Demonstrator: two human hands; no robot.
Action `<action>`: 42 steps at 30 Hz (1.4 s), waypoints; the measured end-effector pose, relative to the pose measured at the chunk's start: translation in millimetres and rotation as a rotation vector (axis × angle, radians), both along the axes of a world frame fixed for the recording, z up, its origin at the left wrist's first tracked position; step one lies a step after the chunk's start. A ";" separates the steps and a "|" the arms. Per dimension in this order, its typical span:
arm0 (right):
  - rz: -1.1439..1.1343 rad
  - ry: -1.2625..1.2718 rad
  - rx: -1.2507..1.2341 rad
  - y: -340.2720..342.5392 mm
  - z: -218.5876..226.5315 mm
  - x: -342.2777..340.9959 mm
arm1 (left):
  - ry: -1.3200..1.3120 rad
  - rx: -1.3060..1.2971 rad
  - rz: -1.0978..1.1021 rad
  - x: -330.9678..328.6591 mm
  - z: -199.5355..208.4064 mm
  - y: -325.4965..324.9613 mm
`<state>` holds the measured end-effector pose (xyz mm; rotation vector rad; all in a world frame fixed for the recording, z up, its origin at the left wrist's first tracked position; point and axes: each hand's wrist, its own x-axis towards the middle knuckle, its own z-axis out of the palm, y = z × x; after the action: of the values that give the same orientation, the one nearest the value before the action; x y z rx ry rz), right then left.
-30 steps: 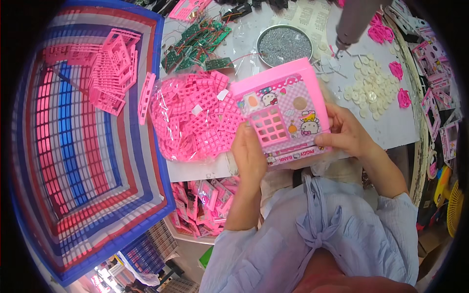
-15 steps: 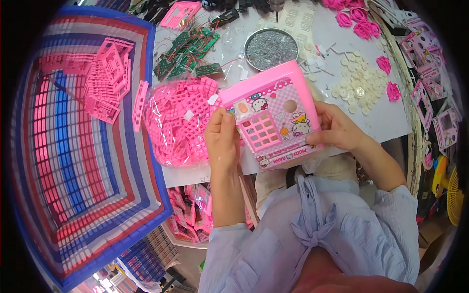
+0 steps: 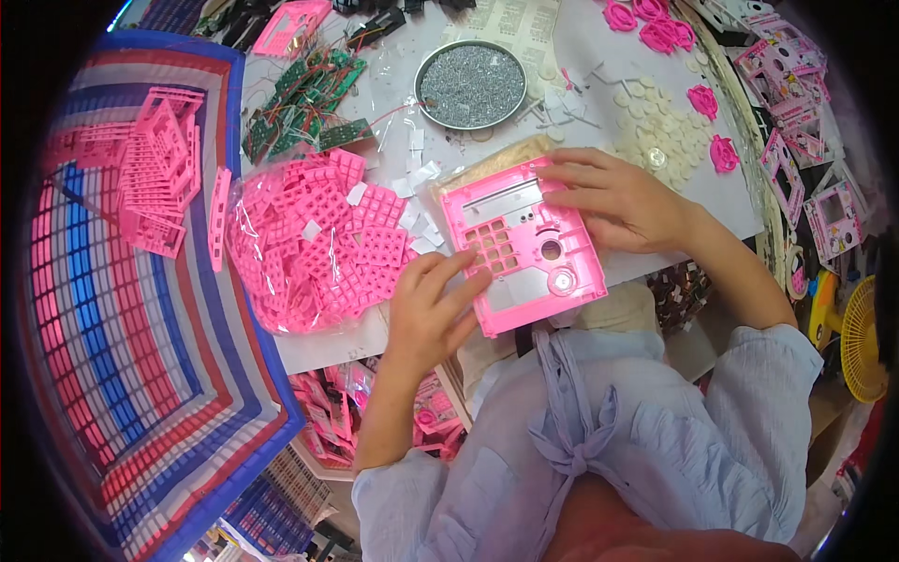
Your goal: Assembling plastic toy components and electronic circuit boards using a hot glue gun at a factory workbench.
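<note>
A pink plastic panel shows its inner side, with raised ribs, a grid of keypad holes, a long window slot and a round opening. Beneath its far edge is a tan pad in clear plastic. My left hand has its fingers apart, tips touching the panel's left edge by the keypad holes. Over the panel's upper right edge my right hand is closed, its thumb partly hidden. Left of the panel, a clear bag of pink keypad pieces lies beside small white paper squares.
A round tin of small metal screws stands behind the panel. Green circuit boards with wires lie back left, white discs and pink pieces back right. A striped basket stands left; a yellow fan is at right.
The panel has been turned over from its printed face to its inner side. My right hand has moved up to its far right edge; my left fingers have opened along its left side. The view has shifted.
</note>
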<state>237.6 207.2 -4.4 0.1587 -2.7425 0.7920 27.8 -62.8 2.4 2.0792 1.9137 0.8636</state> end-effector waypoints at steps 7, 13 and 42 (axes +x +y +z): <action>-0.112 -0.070 0.192 -4.6 -2.0 -4.8 | -0.068 -0.110 0.015 1.0 -5.1 14.6; -0.123 -0.133 0.194 -12.0 -4.8 -4.4 | -0.042 -0.023 0.049 23.4 1.3 35.5; -0.256 0.067 0.074 -45.8 12.0 -24.3 | -0.017 -0.012 0.053 41.2 -17.4 55.7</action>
<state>213.3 161.5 7.6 -0.1456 -2.6589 0.6043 69.0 -7.0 -15.0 2.0164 1.9687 0.8753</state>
